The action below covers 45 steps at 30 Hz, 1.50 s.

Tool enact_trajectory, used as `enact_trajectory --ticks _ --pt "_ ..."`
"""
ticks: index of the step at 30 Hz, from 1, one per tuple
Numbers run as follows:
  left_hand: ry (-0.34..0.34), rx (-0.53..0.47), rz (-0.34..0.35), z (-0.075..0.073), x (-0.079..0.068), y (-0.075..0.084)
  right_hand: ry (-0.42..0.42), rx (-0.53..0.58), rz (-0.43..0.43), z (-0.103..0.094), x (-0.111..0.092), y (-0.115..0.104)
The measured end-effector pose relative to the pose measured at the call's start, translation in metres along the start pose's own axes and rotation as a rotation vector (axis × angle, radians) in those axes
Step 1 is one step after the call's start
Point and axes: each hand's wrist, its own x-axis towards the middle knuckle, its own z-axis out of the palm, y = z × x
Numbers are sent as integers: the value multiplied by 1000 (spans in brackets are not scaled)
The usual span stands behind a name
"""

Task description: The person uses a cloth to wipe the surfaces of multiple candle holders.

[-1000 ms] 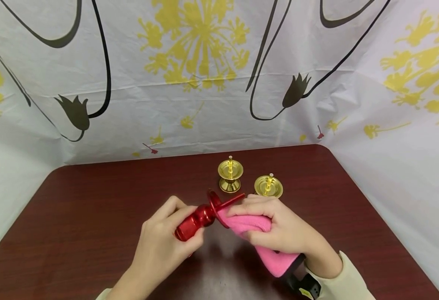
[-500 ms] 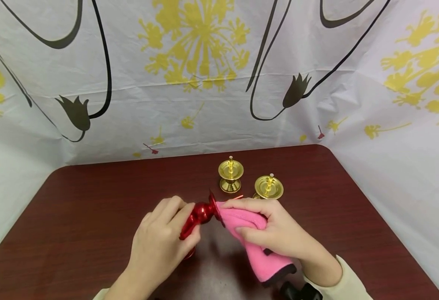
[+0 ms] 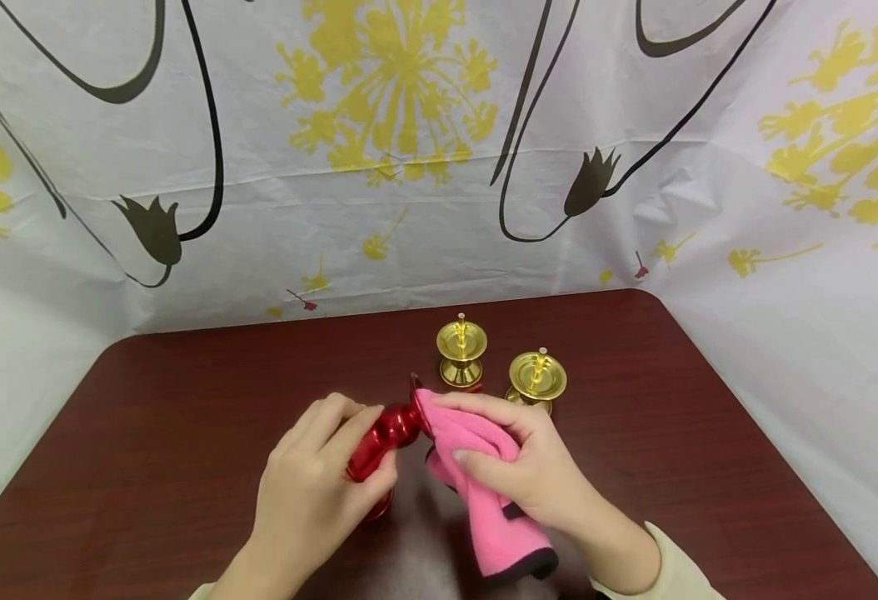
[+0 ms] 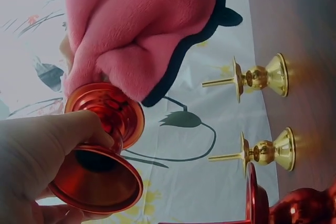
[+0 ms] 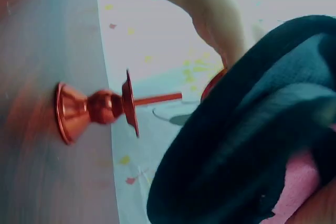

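Observation:
My left hand [image 3: 319, 475] grips a red metal candle holder [image 3: 397, 425], tilted so its dish points right. In the left wrist view that candle holder [image 4: 100, 179] shows its hollow base, and my thumb lies across its middle. Pinched in my right hand [image 3: 525, 467] is a pink cloth [image 3: 476, 492] with a black edge, pressed to the dish. The cloth hides most of the spike. A second red candle holder [image 5: 102, 106] stands upright on the table in the right wrist view. The cloth's dark edge [image 5: 226, 145] blocks much of that view.
Two gold candle holders, one [image 3: 461, 350] farther back and one [image 3: 538, 379] to the right, stand beyond my hands. They rest on a dark reddish-brown table [image 3: 184, 417]. A patterned white sheet [image 3: 379, 250] hangs behind and beside it.
My right hand and the cloth have moved left and slightly down over the dish, covering the spike that showed earlier. The held candle holder has shifted a little left with my left hand.

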Motion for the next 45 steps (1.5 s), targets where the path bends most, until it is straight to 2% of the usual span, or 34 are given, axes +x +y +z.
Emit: enact_trajectory --ticks 5,9,16,20,24,28,30,34,38,42,45 --pt "20 -56 -33 1 -2 -1 -47 -86 -32 -5 2 1" --pt "33 -64 -41 2 -2 -2 -11 -163 -82 -6 2 2" --pt "42 -79 -64 2 -2 -2 155 -315 -114 -7 1 -2" --pt "41 -79 -82 1 -2 -2 248 -313 -134 -5 0 -3" --pt "45 -87 -95 2 -2 -2 323 -305 -199 1 1 2" --pt "46 -92 -109 2 -3 -1 346 -297 -269 7 1 8" --pt "51 -94 -108 3 -3 0 329 -293 -277 9 1 10" --pt "64 -99 -92 3 -2 0 240 -269 -278 11 1 12" --pt "69 -106 -88 2 -3 1 107 -275 -279 4 2 10" --pt "69 -139 -94 -2 -2 3 -50 -282 -294 -11 3 5" --pt "77 -171 -88 -5 -2 5 -143 -301 -343 -22 5 3"
